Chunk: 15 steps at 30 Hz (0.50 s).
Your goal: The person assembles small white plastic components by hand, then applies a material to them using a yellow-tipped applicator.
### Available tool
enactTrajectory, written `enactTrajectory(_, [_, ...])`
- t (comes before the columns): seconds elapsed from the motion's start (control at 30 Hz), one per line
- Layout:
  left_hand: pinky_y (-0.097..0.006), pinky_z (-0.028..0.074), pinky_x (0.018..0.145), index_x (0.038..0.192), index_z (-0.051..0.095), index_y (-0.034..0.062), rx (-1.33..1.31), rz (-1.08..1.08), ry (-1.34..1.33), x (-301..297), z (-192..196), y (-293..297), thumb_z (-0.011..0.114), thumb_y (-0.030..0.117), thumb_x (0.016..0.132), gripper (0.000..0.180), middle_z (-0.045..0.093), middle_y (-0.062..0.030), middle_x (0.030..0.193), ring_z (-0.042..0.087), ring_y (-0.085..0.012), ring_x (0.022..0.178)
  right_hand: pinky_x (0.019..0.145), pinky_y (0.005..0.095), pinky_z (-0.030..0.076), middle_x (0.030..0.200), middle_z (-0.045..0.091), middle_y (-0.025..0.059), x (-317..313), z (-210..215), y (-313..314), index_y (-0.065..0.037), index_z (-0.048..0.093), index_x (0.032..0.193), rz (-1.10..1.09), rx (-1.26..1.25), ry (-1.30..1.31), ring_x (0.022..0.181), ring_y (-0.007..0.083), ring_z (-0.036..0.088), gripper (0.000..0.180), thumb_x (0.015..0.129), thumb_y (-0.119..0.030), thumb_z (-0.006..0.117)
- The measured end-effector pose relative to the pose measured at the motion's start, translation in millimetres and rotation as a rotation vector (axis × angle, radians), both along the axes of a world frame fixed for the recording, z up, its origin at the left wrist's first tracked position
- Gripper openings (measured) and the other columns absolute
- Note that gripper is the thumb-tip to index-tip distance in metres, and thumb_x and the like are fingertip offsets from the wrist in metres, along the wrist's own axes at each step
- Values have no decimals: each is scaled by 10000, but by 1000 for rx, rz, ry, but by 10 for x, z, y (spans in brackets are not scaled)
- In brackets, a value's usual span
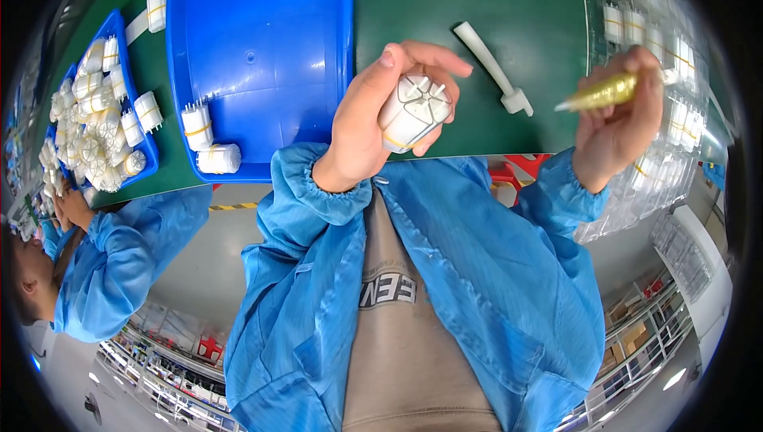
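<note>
My left hand (362, 118) is wrapped round a white cylindrical part (415, 114), its end turned up and split into wedge-like segments with short white prongs. A yellow band runs round its lower side. To the right, my right hand (624, 110) grips a squeeze bag (600, 93) of yellow, see-through stuff, its pale pointed tip aimed left toward the part. The tip and the part are well apart. On the green table between and beyond the hands lies a white plastic rod (493, 66) with a block-like end.
A large blue tray (262, 3) holds two banded white parts (208, 138) at its near left. Farther left, another blue bin (151, 158) is heaped with similar parts, beside a co-worker in a blue sleeve (119, 281). Clear trays with white parts (636, 27) line the right.
</note>
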<state>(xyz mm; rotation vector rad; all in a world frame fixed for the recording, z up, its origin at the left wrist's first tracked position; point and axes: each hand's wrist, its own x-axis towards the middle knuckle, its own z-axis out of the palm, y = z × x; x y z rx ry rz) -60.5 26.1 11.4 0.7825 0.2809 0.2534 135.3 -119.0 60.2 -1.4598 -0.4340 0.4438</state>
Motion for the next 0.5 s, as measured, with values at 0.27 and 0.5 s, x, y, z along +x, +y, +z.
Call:
enactTrajectory(0.27, [-236,496,584,1166,605,-35,144,33,59,-59,45,-41,292,487,1097,613,664,-133,887,620,-126,681,578,227,430,914,644,106,-652,-2,275,37,562,1099,341,274,-231,656,85,527,152,1003,-80,553])
enactTrajectory(0.5, [-266,507,716,1143,616,-34,238,102,79,-61,83,-68,322,452,1103,569,656,-120,906,628,-137,797,620,242,447,941,654,118,-673,-37,279,48,560,1113,407,327,-215,699,98,548,148,973,-1,569])
